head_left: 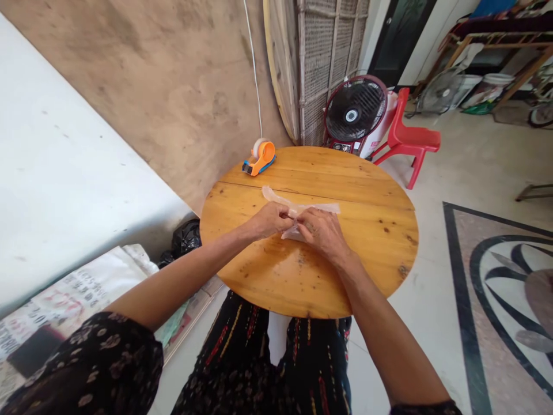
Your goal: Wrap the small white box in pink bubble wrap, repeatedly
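Note:
A crumpled translucent white plastic bag [296,208] lies on the round wooden table [276,276], its two ends spreading away to the far left and right. My left hand [273,220] pinches the gathered middle of the bag from the left. Close beside it, my right hand [322,230] is closed on the same bunched plastic, fingers curled over it. The fingertips of both hands nearly meet and hide part of the bag. Beyond my left hand, near the far edge, stands an orange tape dispenser [264,155] with a roll of tape in it.
Behind the table stand a black fan [356,112] and a red plastic chair [412,138]. Printed sacks [82,294] and a black plastic bag [186,237] lie on the left by the wall. A white cord [254,69] hangs down behind the dispenser.

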Motion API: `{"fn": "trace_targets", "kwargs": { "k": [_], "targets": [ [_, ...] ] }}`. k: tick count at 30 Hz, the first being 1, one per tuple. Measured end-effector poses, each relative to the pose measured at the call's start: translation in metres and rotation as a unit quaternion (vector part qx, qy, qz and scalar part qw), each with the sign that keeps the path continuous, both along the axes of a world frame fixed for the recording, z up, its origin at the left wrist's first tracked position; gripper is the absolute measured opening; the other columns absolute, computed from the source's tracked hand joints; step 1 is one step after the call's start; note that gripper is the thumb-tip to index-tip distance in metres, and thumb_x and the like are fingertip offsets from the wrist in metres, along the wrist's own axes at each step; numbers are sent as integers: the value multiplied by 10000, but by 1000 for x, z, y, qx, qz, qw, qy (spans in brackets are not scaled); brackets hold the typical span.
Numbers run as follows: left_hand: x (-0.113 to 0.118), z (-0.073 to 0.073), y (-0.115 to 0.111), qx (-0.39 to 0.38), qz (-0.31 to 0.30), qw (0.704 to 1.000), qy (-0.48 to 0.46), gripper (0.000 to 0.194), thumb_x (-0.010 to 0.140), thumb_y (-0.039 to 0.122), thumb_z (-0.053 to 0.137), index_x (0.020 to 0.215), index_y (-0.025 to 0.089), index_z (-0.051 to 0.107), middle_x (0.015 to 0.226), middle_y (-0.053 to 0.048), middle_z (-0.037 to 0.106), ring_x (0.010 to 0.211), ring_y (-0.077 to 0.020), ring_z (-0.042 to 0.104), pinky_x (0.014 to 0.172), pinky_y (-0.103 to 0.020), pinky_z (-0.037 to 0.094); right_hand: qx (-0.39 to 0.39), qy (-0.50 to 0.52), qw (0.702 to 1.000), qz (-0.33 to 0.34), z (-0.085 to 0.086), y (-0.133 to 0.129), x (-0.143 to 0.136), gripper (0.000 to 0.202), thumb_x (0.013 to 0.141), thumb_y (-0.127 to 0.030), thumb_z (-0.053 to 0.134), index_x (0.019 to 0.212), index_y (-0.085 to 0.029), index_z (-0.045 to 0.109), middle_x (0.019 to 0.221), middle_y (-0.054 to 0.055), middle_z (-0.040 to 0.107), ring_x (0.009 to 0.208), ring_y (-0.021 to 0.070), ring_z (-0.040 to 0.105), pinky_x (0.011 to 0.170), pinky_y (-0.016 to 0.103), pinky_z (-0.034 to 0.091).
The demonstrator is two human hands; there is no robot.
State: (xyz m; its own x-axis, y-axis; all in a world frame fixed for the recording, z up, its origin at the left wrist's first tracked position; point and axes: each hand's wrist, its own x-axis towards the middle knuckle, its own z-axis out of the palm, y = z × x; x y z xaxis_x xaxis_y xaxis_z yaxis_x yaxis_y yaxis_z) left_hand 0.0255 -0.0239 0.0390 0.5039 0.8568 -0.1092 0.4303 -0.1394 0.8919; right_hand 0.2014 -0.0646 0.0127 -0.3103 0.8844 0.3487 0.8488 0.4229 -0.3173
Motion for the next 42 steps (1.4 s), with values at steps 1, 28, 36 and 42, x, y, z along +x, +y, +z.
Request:
{"fn": "trace_targets", "kwargs": {
  "k": [1,28,36,42],
  "targets": [
    [0,-2,-1,13,-5,1000,1,152,718,174,549,738,115,688,610,38,574,577,-81,509,543,-179,385,5,9,1000,-5,-1,0,0,180,895,-247,571,956,-193,731,1034,75,738,976,243,638,850,348,377],
    [-2,-47,1,526,-84,846,39,186,915,142,515,836,128,683,959,-95,673,932,-196,563,874,-330,501,-145,107,981,-70,12,2,32,228,855,-318,540,924,-187,712,886,56,746,817,211,662,738,305,442],
    [-7,-31,-2,514,-174,823,169,319,931,149,480,1202,223,631,1016,-92,593,965,-223,503,820,-328,477,-132,151,974,-104,0,-7,36,198,839,-290,574,941,-223,730,905,33,762,829,205,690,768,307,477],
    [-2,-22,-1,516,-215,795,235,250,970,175,426,1058,183,659,975,-114,556,918,-232,486,766,-337,455,-133,86,959,-234,-6,-30,46,321,856,-470,570,974,-192,677,883,78,727,784,240,662,695,341,459]
  ]
}}
